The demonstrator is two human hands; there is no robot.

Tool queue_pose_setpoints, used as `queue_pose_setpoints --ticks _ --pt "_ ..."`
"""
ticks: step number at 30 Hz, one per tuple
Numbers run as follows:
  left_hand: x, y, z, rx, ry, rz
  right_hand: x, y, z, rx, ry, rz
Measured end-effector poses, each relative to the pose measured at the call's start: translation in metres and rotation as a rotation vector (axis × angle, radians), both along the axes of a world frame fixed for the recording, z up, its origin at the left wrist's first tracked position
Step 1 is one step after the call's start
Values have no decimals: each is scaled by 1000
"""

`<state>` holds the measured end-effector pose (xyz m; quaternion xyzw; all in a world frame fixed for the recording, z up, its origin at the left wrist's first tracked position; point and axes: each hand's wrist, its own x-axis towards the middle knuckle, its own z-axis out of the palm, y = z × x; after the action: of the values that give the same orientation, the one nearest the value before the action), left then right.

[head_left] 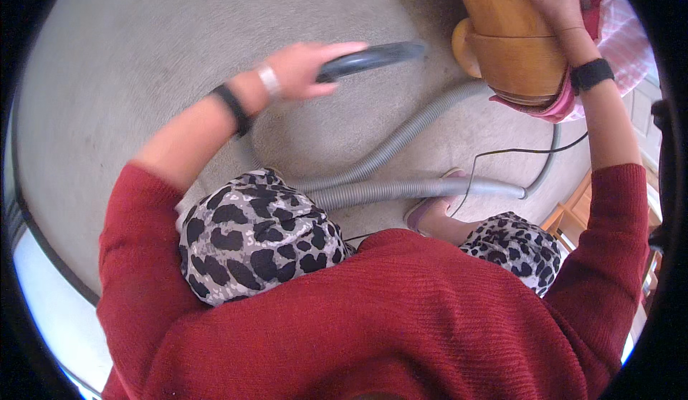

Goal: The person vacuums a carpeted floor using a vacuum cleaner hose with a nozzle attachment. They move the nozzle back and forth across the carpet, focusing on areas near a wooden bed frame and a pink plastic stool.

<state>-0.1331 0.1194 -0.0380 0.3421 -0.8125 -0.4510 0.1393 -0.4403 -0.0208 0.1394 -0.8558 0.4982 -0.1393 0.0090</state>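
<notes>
My left hand [304,70], slightly smeared by motion, is closed around a dark grey vacuum cleaner handle [376,59]. The handle points right over the carpet. From below my left wrist, a grey ribbed vacuum hose [401,138] loops across the floor. At the upper right, my right hand [555,2] grips a thick, varnished wooden furniture piece [512,59], which looks like part of an armchair. Some of the fingers are cut off by the upper edge. Pink and red checked fabric [622,31] shows beside the wood.
Beige carpet [165,34] covers the floor. A thin black cord [527,150] runs across the hose near my foot [436,213]. Wooden shelving [573,206] stands at the right. My knee [251,239] in spotted trousers juts out below the hose.
</notes>
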Motion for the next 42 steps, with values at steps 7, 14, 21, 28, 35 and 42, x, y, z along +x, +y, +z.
queue_pose_setpoints --ticks 7,14,21,28,35,42 --pt "17 14 11 12 -208 -72 -1 5 10 -54 82 47" --pt "-8 -3 -21 -25 -49 -54 6 -15 -14 -35 51 89" --pt "-146 -29 -57 -14 1 -293 -13 -33 -40 -50 98 71" --pt "-56 -44 -59 10 78 -90 -11 -41 -36 -73 116 75" --pt "-54 -18 -42 -47 140 -6 -7 -23 -21 -138 169 92" --pt "-56 -2 -20 -183 -5 -271 -33 -30 -13 -216 254 13"
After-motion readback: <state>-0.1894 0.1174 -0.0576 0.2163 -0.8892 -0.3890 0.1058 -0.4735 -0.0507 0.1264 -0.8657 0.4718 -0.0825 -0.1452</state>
